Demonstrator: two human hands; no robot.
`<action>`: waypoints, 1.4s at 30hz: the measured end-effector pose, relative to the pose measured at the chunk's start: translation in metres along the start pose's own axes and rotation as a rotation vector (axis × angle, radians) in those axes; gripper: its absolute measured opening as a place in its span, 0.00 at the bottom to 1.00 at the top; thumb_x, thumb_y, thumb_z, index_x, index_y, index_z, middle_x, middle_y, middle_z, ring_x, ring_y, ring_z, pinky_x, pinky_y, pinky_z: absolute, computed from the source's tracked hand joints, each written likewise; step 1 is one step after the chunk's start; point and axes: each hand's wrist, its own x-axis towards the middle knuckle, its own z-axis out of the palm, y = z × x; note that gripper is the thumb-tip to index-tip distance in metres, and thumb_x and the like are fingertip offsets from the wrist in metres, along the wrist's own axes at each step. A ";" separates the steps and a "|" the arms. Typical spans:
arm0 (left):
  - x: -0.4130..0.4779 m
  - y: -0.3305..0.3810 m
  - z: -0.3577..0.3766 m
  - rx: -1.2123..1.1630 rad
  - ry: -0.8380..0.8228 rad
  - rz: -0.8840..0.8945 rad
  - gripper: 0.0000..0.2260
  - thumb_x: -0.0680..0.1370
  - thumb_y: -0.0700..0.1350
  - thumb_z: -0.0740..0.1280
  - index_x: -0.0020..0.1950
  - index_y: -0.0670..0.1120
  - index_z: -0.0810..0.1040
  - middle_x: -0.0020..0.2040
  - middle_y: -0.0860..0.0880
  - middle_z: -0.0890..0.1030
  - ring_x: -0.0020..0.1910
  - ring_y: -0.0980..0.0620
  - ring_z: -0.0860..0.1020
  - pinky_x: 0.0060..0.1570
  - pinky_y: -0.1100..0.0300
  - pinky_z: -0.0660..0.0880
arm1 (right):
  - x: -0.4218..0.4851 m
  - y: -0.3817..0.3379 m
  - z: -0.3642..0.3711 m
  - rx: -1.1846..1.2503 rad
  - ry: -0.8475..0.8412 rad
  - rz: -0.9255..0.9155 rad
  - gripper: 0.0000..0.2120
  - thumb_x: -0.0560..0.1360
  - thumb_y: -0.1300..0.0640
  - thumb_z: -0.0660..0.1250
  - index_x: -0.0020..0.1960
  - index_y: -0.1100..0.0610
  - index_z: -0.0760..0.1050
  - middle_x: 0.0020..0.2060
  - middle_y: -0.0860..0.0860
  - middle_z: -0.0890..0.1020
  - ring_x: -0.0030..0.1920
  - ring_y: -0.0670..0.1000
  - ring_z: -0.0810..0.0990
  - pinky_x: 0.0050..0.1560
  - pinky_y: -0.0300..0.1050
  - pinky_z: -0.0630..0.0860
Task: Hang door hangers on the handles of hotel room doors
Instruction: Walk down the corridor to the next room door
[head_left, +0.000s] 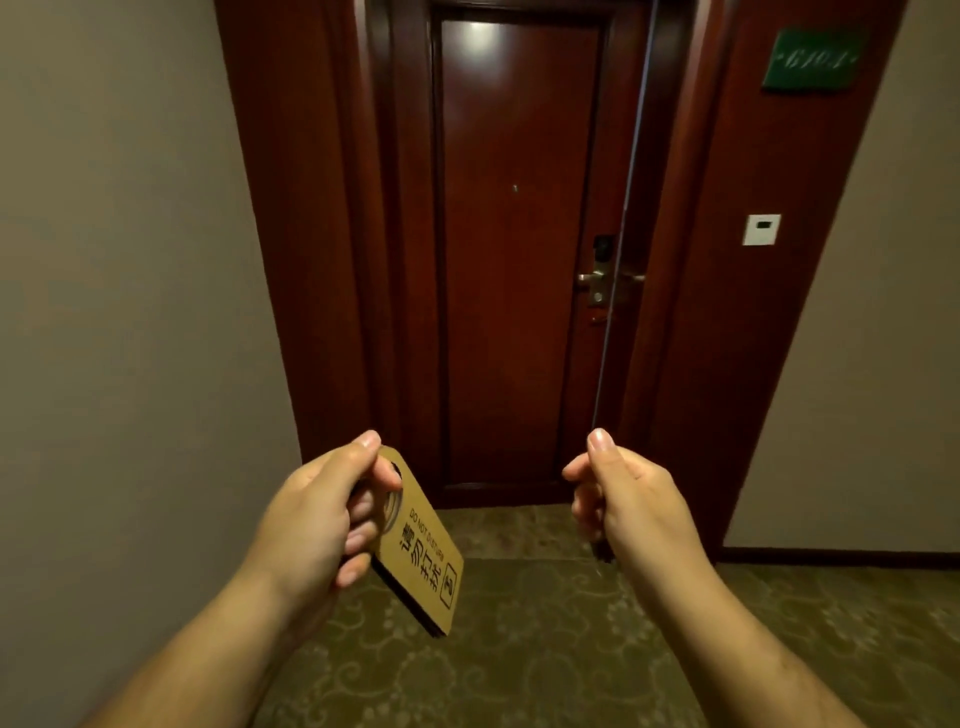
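Observation:
My left hand (322, 512) grips a tan "DO NOT DISTURB" door hanger (423, 558) by its hooked top end, and the card hangs tilted down to the right. My right hand (621, 493) is loosely curled with the thumb up and holds nothing that I can see. Ahead stands a dark red wooden door (519, 249), with a silver lever handle (589, 277) on a lock plate at its right edge. Both hands are well short of the handle, low in the view.
A dark wooden frame (691, 312) surrounds the door. A green room number plate (813, 60) and a white wall switch (761, 229) sit on the right panel. Grey walls stand on both sides. Patterned green carpet (519, 649) covers the floor.

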 end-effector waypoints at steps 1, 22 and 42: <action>0.018 -0.003 0.002 0.002 -0.001 0.002 0.17 0.78 0.55 0.62 0.35 0.46 0.78 0.29 0.51 0.62 0.24 0.54 0.58 0.18 0.66 0.57 | 0.020 0.005 0.003 0.000 -0.007 0.001 0.23 0.81 0.43 0.57 0.40 0.58 0.79 0.25 0.50 0.76 0.26 0.48 0.74 0.27 0.41 0.68; 0.530 -0.095 0.093 -0.030 -0.249 -0.064 0.17 0.80 0.54 0.61 0.38 0.48 0.80 0.30 0.50 0.66 0.26 0.54 0.63 0.21 0.63 0.62 | 0.465 0.106 0.032 -0.164 0.225 0.041 0.23 0.81 0.43 0.56 0.40 0.55 0.81 0.26 0.50 0.78 0.29 0.45 0.77 0.39 0.48 0.76; 0.898 -0.195 0.223 0.083 -0.047 -0.213 0.19 0.82 0.57 0.57 0.46 0.43 0.77 0.31 0.51 0.68 0.27 0.55 0.65 0.26 0.61 0.63 | 0.917 0.255 0.007 0.040 0.145 0.229 0.21 0.81 0.43 0.57 0.46 0.58 0.80 0.30 0.51 0.78 0.33 0.50 0.77 0.38 0.47 0.76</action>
